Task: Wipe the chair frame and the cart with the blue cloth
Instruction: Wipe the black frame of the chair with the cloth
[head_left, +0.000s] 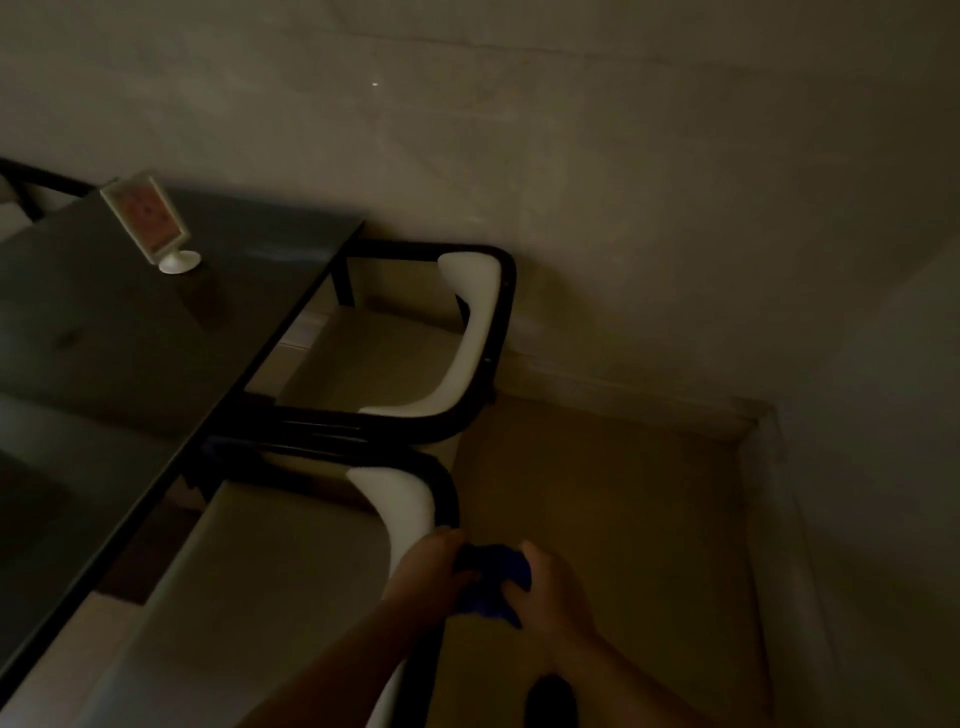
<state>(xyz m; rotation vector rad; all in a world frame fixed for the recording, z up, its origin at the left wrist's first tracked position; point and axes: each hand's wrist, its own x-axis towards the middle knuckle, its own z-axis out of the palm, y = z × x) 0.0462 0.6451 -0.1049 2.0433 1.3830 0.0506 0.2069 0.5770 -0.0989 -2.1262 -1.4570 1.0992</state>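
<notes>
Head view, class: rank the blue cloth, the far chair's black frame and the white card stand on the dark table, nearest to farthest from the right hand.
1. Blue cloth: gripped by the right hand.
2. Far chair's black frame: ahead, beside the wall.
3. White card stand: far left on the dark table.

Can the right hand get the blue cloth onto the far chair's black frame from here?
Probably yes. The right hand and left hand hold the blue cloth at the near chair; bare floor leads to the far chair's frame.
</notes>
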